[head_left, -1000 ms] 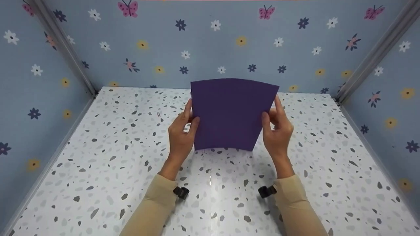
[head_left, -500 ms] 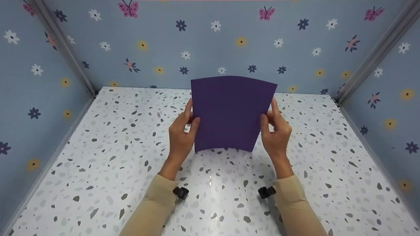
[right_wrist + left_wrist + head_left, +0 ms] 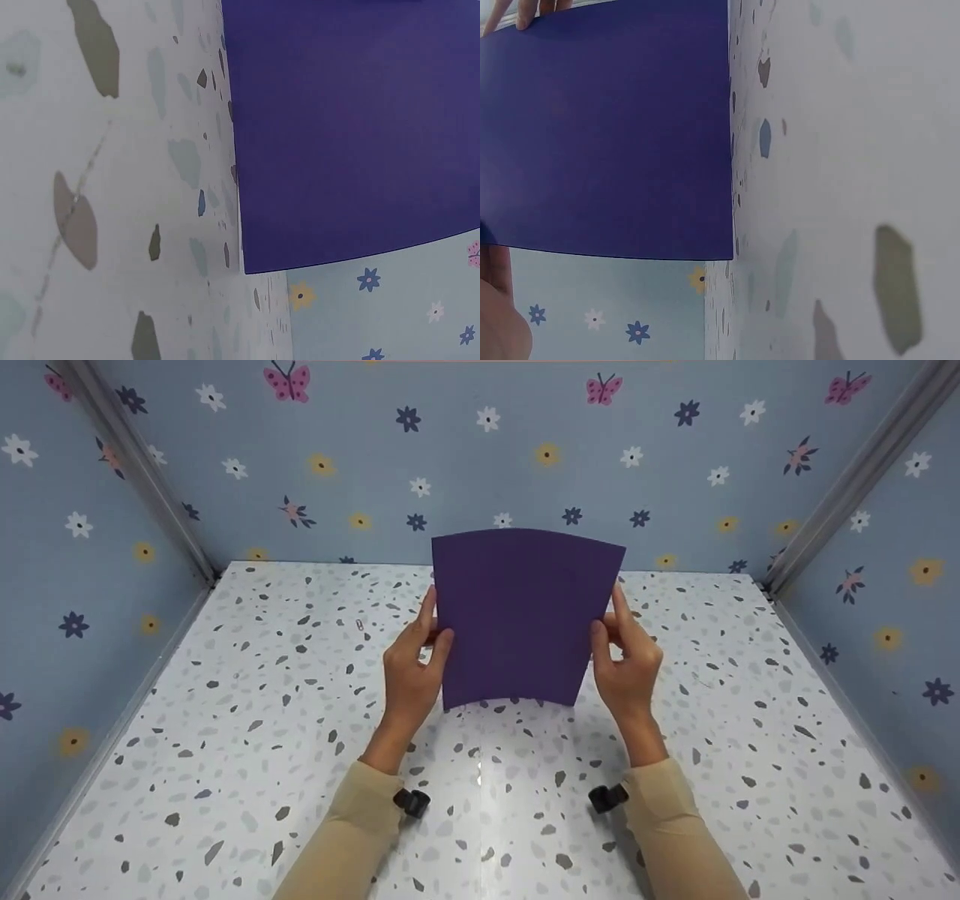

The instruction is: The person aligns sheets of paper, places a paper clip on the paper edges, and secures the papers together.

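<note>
A plain purple sheet, like stiff paper or card, stands nearly upright and bows gently between both hands in the head view. My left hand pinches its left edge, thumb on the near face and fingers behind. On the opposite edge my right hand grips in the same way. The sheet's lower edge is right at the tabletop. In the left wrist view the purple sheet fills the upper left, with part of the left hand below it. The right wrist view shows the sheet but no fingers.
The white speckled tabletop spreads around the hands. A small paper clip lies left of the sheet. Blue panels with flowers and butterflies wall the back and both sides. Black wrist cameras are strapped at the sleeves.
The sheet's top edge has risen slightly and tilted more upright. My right hand has shifted a little to the left with its edge; the left hand has hardly moved.
</note>
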`<state>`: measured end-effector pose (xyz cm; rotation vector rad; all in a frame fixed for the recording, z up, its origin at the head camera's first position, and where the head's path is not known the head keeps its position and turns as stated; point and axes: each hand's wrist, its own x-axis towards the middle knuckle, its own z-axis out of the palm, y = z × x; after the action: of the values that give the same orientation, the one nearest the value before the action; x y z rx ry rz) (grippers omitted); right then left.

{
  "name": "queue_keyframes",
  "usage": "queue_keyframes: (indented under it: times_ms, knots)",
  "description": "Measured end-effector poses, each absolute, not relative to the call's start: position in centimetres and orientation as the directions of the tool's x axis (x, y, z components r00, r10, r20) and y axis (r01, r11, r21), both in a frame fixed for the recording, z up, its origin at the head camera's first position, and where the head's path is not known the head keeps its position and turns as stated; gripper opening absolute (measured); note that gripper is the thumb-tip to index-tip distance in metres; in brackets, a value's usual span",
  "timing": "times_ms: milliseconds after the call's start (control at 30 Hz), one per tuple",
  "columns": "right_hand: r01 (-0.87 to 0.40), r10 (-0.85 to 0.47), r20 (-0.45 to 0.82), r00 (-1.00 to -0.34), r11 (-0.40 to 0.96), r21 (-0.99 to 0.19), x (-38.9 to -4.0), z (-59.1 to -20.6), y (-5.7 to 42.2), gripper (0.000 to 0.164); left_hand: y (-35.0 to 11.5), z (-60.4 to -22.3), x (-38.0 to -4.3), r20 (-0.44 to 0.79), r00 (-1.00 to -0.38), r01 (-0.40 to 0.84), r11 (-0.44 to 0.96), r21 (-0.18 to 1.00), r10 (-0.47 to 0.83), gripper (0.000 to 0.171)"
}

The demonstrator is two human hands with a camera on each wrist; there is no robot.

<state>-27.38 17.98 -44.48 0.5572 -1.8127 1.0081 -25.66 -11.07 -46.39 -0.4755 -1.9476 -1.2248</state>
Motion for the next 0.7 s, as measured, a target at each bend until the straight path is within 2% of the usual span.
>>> queue_keyframes:
  times_ms: [700]
  knots:
    - [-0.734,0.041,0.885,-0.464,0.541,-0.41,-27.57,-45.01,17.86,0.057,-11.12,-46.45,-25.74,0.737,-0.67,0.626,0.468,0.624,-0.086,0.056]
